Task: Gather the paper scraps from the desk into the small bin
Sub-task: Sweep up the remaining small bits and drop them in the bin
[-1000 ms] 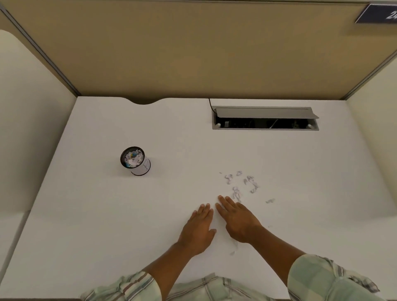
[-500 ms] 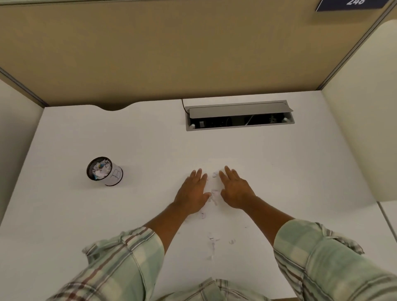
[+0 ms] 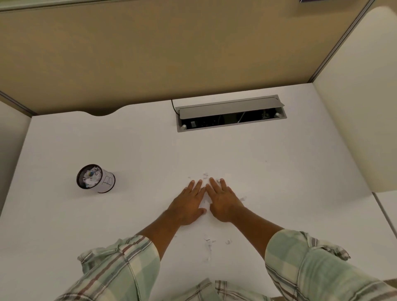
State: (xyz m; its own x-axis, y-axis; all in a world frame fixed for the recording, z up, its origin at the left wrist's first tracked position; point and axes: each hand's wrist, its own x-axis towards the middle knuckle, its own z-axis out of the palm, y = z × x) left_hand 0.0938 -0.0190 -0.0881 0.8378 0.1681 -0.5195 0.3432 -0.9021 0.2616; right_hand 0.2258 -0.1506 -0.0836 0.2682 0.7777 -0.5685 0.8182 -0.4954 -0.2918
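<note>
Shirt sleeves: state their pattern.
Pale green plaid with brown stripes on the sleeves, head view.

One readable mark: a hand-drawn capital "B" in dark outline on the white side of the small bin, facing the camera (the letter leans with the bin's wall in this wide-angle view). A dark sign sits at the top edge on the partition, cut off by the frame, so nothing on it can be read. Paper scraps on the desk carry dark marks, too small to read.
</note>
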